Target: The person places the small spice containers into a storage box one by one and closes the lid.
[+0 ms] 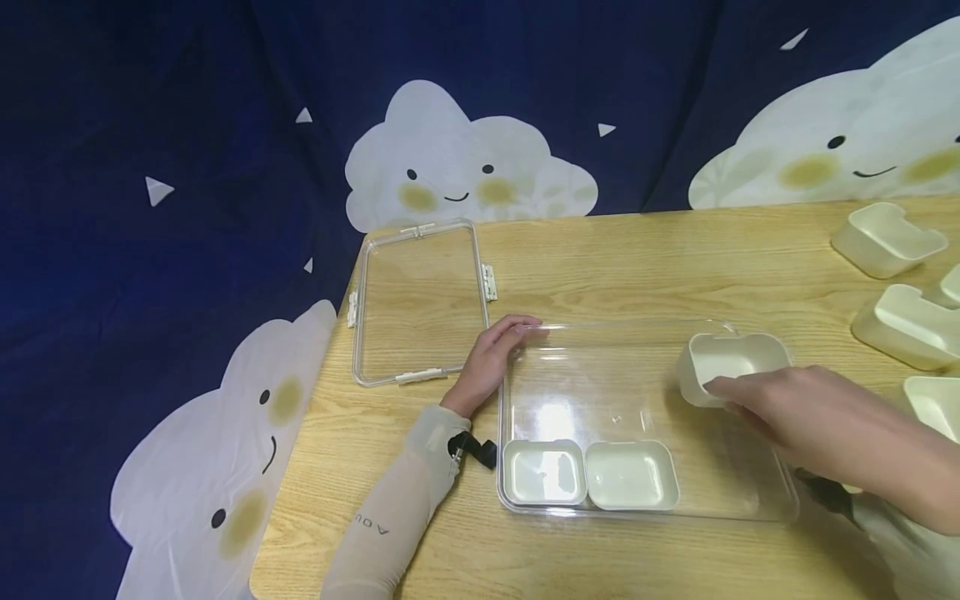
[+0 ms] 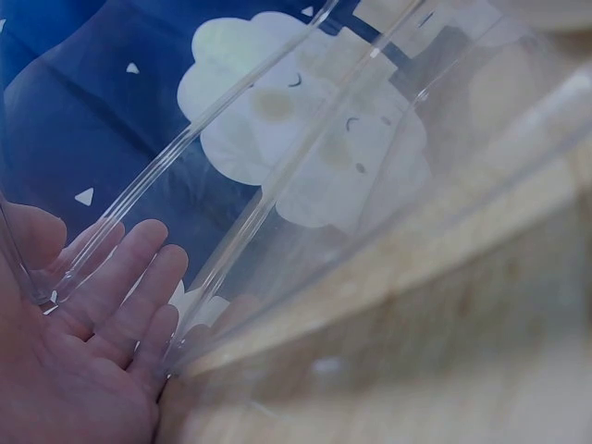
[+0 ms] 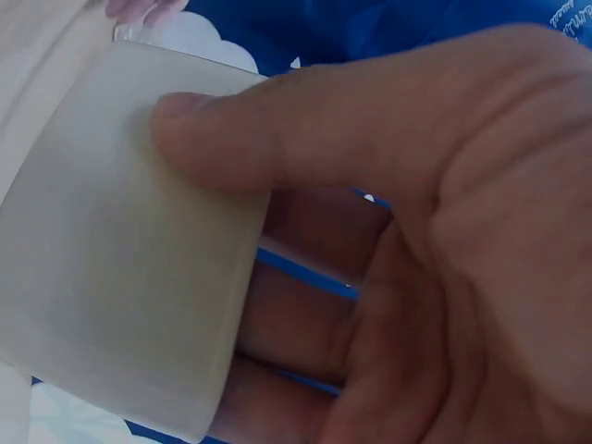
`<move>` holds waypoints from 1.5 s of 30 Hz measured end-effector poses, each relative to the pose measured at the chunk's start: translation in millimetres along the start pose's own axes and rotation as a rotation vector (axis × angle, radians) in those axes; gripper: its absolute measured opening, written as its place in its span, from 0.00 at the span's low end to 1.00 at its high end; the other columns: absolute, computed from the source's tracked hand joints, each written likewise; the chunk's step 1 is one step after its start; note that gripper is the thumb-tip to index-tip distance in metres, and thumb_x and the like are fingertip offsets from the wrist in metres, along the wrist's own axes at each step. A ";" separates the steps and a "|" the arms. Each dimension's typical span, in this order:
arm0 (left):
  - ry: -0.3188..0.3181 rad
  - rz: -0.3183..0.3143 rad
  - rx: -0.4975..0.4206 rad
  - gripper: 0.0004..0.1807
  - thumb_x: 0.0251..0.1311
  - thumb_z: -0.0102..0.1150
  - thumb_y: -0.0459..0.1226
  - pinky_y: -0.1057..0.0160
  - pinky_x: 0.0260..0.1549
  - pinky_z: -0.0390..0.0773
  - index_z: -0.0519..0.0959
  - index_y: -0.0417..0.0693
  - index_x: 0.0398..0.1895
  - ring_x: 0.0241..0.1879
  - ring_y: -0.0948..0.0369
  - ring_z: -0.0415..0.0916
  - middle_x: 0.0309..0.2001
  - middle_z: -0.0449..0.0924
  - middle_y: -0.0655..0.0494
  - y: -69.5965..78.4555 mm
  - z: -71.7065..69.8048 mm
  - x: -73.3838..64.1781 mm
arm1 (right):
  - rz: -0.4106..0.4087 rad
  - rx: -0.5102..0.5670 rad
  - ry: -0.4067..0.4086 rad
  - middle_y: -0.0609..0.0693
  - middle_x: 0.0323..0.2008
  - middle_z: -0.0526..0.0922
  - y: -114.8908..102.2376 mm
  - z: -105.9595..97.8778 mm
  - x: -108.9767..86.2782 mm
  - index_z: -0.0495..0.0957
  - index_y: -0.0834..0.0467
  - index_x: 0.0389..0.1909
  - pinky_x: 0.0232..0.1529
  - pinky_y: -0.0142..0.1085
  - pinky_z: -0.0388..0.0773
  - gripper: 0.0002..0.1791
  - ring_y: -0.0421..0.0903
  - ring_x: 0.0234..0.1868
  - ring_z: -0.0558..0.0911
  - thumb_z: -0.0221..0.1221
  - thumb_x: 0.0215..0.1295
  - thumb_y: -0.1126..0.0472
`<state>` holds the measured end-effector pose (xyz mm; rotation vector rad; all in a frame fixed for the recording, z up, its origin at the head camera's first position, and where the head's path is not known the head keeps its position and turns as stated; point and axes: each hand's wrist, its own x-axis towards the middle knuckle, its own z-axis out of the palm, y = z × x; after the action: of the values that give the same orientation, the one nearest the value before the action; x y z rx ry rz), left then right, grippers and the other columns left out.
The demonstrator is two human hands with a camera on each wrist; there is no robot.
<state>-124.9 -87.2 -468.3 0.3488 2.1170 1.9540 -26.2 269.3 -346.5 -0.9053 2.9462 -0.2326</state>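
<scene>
- The right hand (image 1: 817,425) pinches a small cream plastic bin with a notched rim (image 1: 735,358), thumb on one wall, fingers curled behind.
- That bin is over the right rear part of a clear rectangular plastic box (image 1: 585,392); whether it touches the bottom, I cannot tell.
- The left hand (image 1: 487,362), well apart from the right, rests loosely extended fingers against the box's rear left corner.
- Two cream rounded-rectangular bins (image 1: 632,477) sit side by side at the box's front left.

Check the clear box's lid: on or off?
Off: the head view shows the lid lying on the table, apart from the clear box, which stands open.
</scene>
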 end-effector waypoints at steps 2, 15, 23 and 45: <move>0.003 -0.001 0.000 0.20 0.82 0.40 0.43 0.50 0.69 0.74 0.78 0.47 0.62 0.64 0.50 0.82 0.61 0.85 0.43 -0.7 -0.7 -0.2 | -0.001 0.012 -0.034 0.34 0.25 0.80 -2.2 1.8 1.1 0.84 0.46 0.47 0.23 0.36 0.73 0.17 0.33 0.21 0.71 0.69 0.59 0.67; 0.008 0.005 0.024 0.20 0.81 0.38 0.41 0.63 0.53 0.75 0.78 0.48 0.62 0.64 0.51 0.82 0.61 0.85 0.44 -4.4 -3.7 -1.4 | -0.021 0.045 -0.173 0.36 0.18 0.69 -13.4 16.9 9.8 0.77 0.38 0.33 0.21 0.34 0.65 0.17 0.36 0.20 0.64 0.62 0.63 0.68; 0.005 0.003 0.033 0.20 0.80 0.38 0.40 0.64 0.52 0.74 0.78 0.48 0.63 0.63 0.52 0.81 0.61 0.85 0.44 -3.7 -1.4 -1.9 | -0.082 0.064 -0.177 0.35 0.15 0.63 -16.9 24.3 8.8 0.69 0.38 0.25 0.20 0.30 0.59 0.21 0.34 0.18 0.60 0.65 0.60 0.68; -0.016 0.004 0.026 0.21 0.81 0.37 0.38 0.63 0.55 0.75 0.76 0.44 0.65 0.64 0.51 0.81 0.61 0.85 0.44 0.2 -1.9 0.0 | -0.197 0.160 -0.244 0.32 0.17 0.62 -17.1 35.4 1.9 0.74 0.39 0.27 0.19 0.26 0.59 0.18 0.29 0.19 0.58 0.68 0.58 0.68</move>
<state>-125.6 -89.0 -468.0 0.3733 2.1347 1.9214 -15.1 249.7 -378.8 -1.1123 2.5774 -0.3337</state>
